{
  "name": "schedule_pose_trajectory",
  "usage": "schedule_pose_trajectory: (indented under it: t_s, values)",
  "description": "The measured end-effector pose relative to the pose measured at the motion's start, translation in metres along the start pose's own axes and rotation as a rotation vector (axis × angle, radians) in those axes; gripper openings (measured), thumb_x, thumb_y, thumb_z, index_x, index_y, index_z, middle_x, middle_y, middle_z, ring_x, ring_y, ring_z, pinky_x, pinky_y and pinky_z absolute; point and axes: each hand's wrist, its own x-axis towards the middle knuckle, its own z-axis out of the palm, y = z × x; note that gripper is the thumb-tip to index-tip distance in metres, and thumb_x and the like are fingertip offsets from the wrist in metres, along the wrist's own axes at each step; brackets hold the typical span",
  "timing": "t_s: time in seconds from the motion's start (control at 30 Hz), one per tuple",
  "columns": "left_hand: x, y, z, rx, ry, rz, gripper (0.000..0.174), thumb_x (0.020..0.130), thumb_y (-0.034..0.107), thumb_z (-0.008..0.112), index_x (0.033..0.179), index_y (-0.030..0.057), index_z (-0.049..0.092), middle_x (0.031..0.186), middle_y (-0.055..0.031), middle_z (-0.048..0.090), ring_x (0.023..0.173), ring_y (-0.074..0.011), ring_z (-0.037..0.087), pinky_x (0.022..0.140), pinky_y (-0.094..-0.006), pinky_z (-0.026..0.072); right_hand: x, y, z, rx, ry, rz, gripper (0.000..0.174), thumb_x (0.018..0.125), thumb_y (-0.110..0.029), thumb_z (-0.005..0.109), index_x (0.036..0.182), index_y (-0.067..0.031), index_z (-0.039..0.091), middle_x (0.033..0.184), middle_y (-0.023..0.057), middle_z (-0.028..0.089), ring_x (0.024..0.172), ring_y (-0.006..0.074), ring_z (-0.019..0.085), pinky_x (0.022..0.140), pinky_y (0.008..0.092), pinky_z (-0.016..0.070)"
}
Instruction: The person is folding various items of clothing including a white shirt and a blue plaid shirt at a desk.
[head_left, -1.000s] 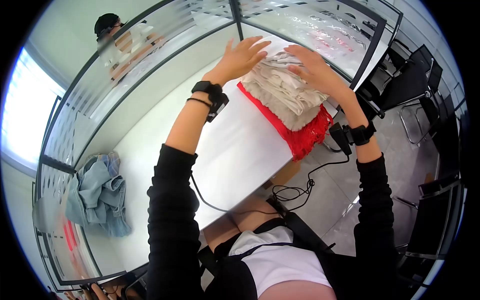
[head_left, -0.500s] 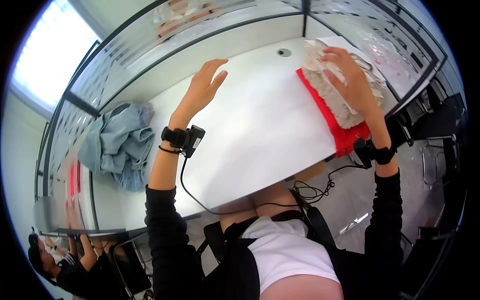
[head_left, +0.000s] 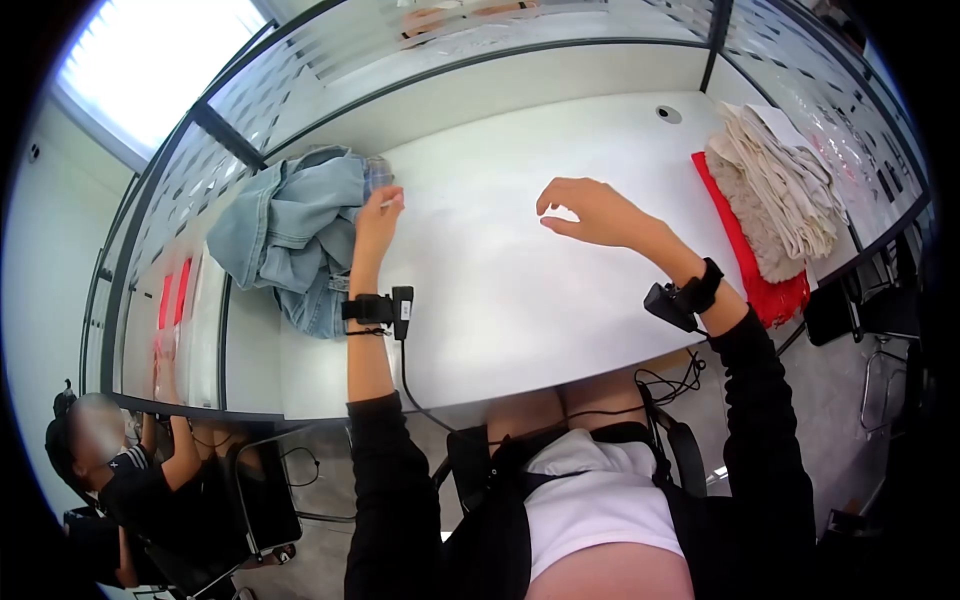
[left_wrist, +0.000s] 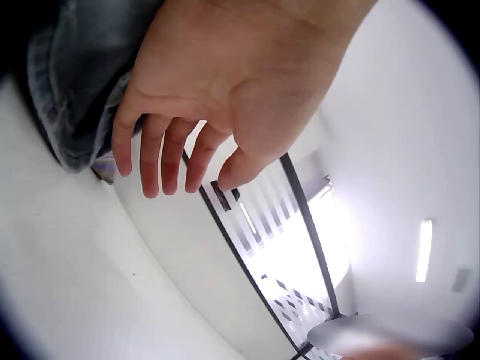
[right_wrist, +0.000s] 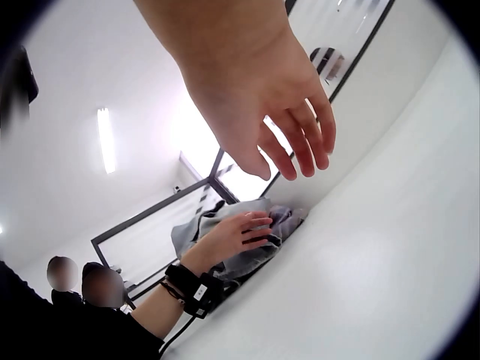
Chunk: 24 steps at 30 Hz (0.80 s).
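A crumpled heap of light blue denim (head_left: 300,215) lies at the left end of the white table (head_left: 500,300), with a bit of plaid cloth (head_left: 379,172) showing at its back right. My left hand (head_left: 376,222) is at the heap's right side, overlapping it in the head view; in the left wrist view its relaxed fingers hold nothing. Over the middle of the table my right hand (head_left: 598,212) hovers with loosely bent fingers and nothing in them. At the right end sits a stack of folded cream and beige cloths (head_left: 775,190) on a red fringed cloth (head_left: 735,225).
A low white wall with framed glass panels (head_left: 560,70) borders the table's back and sides. Near the back right is a round cable hole (head_left: 668,114). A black cable (head_left: 420,405) runs from my left wrist. Another person (head_left: 130,470) sits beyond the left panel.
Both hands have left the cream cloth stack, the left first and then the right, and moved left. My left hand is now by the denim. The head view has turned left.
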Motion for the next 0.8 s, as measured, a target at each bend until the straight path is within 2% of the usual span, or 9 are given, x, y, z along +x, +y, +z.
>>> schedule_pose_trajectory:
  t_s: [0.1, 0.13, 0.2, 0.3, 0.43, 0.53, 0.67, 0.77, 0.8]
  values:
    - [0.004, -0.047, 0.006, -0.028, -0.018, 0.019, 0.023, 0.088, 0.019, 0.056, 0.103, 0.0015, 0.058, 0.092, -0.0091, 0.064, 0.079, -0.0145, 0.061, 0.071, -0.0259, 0.0466, 0.018, 0.014, 0.022, 0.059, -0.021, 0.016, 0.014, 0.083, -0.021, 0.058, 0.086, -0.008, 0.06, 0.088, 0.0068, 0.061, 0.084, 0.0224, 0.059, 0.071, 0.035, 0.0473]
    - [0.002, -0.049, 0.007, 0.051, -0.043, -0.043, 0.021, 0.087, 0.017, 0.057, 0.102, 0.0028, 0.058, 0.092, -0.0091, 0.064, 0.081, -0.0163, 0.061, 0.072, -0.0265, 0.0464, 0.02, 0.024, 0.031, 0.09, 0.008, -0.013, 0.014, 0.083, -0.021, 0.058, 0.086, -0.0074, 0.061, 0.086, 0.0084, 0.062, 0.082, 0.0223, 0.06, 0.07, 0.0349, 0.0477]
    - [0.004, -0.067, 0.013, 0.061, -0.033, 0.036, 0.021, 0.085, 0.016, 0.058, 0.103, 0.0039, 0.058, 0.099, -0.0106, 0.062, 0.089, -0.0191, 0.06, 0.076, -0.0284, 0.0463, 0.023, 0.032, 0.034, 0.167, -0.065, 0.101, 0.013, 0.083, -0.019, 0.058, 0.084, -0.0065, 0.062, 0.083, 0.0085, 0.062, 0.08, 0.0219, 0.06, 0.069, 0.0335, 0.048]
    - [0.004, -0.068, 0.015, 0.012, -0.039, 0.086, 0.026, 0.085, 0.015, 0.058, 0.108, 0.0033, 0.055, 0.114, -0.0127, 0.056, 0.105, -0.0218, 0.054, 0.084, -0.0322, 0.045, 0.025, 0.059, 0.047, 0.345, -0.009, 0.249, 0.013, 0.082, -0.017, 0.06, 0.086, -0.0044, 0.063, 0.082, 0.0072, 0.063, 0.074, 0.0177, 0.059, 0.067, 0.0291, 0.048]
    - [-0.002, -0.049, 0.008, -0.089, -0.056, 0.057, 0.027, 0.088, 0.013, 0.054, 0.112, 0.0012, 0.053, 0.113, -0.0101, 0.056, 0.104, -0.0193, 0.054, 0.086, -0.0298, 0.0433, 0.042, 0.065, 0.063, 0.362, 0.032, 0.349, 0.014, 0.081, -0.017, 0.06, 0.084, -0.004, 0.064, 0.077, 0.0073, 0.065, 0.072, 0.0172, 0.06, 0.067, 0.0283, 0.0477]
    - [-0.008, -0.035, -0.007, -0.226, -0.243, -0.104, 0.026, 0.091, 0.011, 0.049, 0.115, 0.0008, 0.05, 0.115, -0.0085, 0.055, 0.105, -0.0183, 0.053, 0.091, -0.0282, 0.0399, 0.068, 0.06, 0.083, 0.41, 0.074, 0.352, 0.014, 0.08, -0.017, 0.06, 0.083, -0.0041, 0.064, 0.076, 0.0073, 0.065, 0.072, 0.0178, 0.06, 0.067, 0.0286, 0.0476]
    - [-0.02, -0.006, -0.019, -0.236, -0.247, -0.063, 0.022, 0.092, 0.014, 0.047, 0.109, 0.0016, 0.055, 0.103, -0.0065, 0.06, 0.089, -0.0143, 0.059, 0.078, -0.0259, 0.0456, 0.097, 0.041, 0.106, 0.423, 0.056, 0.345, 0.014, 0.08, -0.016, 0.058, 0.082, -0.0029, 0.064, 0.074, 0.0042, 0.065, 0.07, 0.012, 0.058, 0.065, 0.0259, 0.0464]
    - [-0.028, 0.022, -0.046, -0.215, -0.038, -0.014, 0.021, 0.091, 0.014, 0.049, 0.106, 0.0016, 0.057, 0.091, -0.0055, 0.062, 0.07, -0.0117, 0.055, 0.067, -0.0221, 0.0444, 0.1, 0.042, 0.102, 0.478, 0.003, 0.32, 0.015, 0.081, -0.017, 0.057, 0.083, -0.0037, 0.064, 0.079, 0.0047, 0.065, 0.072, 0.0132, 0.059, 0.065, 0.0275, 0.0466]
    - [-0.03, 0.031, -0.058, -0.13, 0.184, 0.033, 0.019, 0.09, 0.013, 0.05, 0.104, 0.0022, 0.058, 0.091, -0.0046, 0.062, 0.069, -0.0119, 0.054, 0.065, -0.0225, 0.0436, 0.097, 0.047, 0.099, 0.5, -0.017, 0.309, 0.016, 0.082, -0.017, 0.056, 0.084, -0.004, 0.064, 0.081, 0.0049, 0.065, 0.073, 0.014, 0.059, 0.065, 0.0281, 0.0468]
